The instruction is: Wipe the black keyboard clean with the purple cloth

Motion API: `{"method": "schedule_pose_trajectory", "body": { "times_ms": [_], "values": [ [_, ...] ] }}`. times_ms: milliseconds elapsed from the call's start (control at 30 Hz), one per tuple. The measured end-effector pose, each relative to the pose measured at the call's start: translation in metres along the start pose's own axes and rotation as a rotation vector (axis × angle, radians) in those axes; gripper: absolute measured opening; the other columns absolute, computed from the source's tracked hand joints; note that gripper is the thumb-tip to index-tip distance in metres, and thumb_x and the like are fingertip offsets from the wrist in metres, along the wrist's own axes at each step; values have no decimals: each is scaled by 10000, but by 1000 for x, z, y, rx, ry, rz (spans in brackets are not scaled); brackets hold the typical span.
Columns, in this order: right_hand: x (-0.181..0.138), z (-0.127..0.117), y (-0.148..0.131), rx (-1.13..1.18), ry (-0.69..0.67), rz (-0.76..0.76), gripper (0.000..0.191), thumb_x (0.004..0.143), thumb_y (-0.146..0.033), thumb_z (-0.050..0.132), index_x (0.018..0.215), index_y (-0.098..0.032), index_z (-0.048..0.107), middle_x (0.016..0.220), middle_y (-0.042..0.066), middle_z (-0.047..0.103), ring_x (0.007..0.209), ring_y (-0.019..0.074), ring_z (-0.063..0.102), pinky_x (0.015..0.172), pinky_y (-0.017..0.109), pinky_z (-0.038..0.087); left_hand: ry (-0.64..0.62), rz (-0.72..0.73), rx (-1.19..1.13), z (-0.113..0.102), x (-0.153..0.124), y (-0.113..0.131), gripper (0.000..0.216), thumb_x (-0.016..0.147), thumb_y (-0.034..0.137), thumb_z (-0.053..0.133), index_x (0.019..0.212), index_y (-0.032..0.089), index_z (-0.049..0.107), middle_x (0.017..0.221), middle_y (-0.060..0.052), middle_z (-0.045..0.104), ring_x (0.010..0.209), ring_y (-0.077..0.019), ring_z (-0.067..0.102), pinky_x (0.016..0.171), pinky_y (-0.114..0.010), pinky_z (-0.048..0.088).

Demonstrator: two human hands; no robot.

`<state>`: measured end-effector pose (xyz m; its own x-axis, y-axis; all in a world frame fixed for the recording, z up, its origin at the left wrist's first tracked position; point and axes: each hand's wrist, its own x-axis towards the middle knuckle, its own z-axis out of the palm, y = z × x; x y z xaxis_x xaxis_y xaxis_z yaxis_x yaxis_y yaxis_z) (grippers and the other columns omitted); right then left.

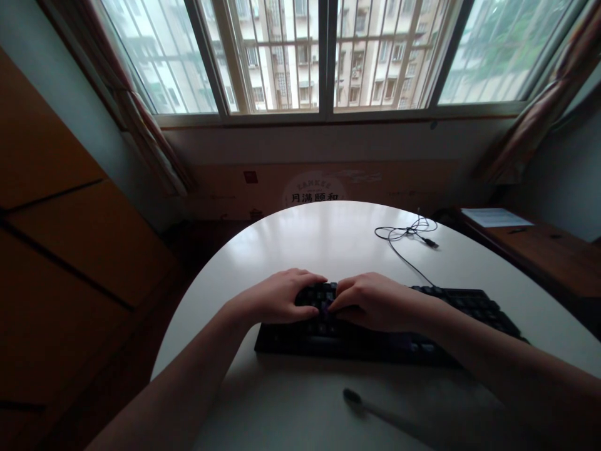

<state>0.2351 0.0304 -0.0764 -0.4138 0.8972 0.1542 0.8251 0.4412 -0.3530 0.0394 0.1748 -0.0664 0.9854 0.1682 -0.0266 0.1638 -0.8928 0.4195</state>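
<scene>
A black keyboard (305, 346) lies on the white round table, with its right part passing under my right forearm. My left hand (282, 294) rests over the keyboard's left end, its thumb held apart from the stretched fingers. Close beside it, my right hand (369, 299) is closed in a pinch, fingertips down at the keys. A small purplish spot shows at those fingertips, too dark to make out. In front of the keyboard lies a toothbrush (353, 397) with a dark head, its handle running into shadow at the lower right.
The keyboard's thin black cable (399, 233) loops on the far right of the white table (300, 232), ending in a USB plug (430, 243). A wooden desk (549, 244) with a paper sheet (495, 217) stands at right, a wooden cabinet (70, 250) at left. Barred windows are ahead.
</scene>
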Motion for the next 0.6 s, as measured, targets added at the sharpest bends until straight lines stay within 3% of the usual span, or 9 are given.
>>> {"method": "schedule_pose_trajectory", "body": {
  "times_ms": [400,600],
  "values": [
    [1,9,-7,38,10,-53,191,857,-183,578,933,-226,748,879,12,675,700,97,597,654,211,414,14,-5,27,4,2,-4,555,838,432,603,1351,247,503,1287,-88,600,1165,-264,548,993,-402,430],
    [5,13,-15,-101,77,-3,185,865,-169,540,853,-205,721,859,17,670,662,103,570,605,230,364,0,-16,31,2,2,-2,547,835,426,604,1342,243,512,1276,-92,607,1153,-270,557,983,-401,437]
  ]
}}
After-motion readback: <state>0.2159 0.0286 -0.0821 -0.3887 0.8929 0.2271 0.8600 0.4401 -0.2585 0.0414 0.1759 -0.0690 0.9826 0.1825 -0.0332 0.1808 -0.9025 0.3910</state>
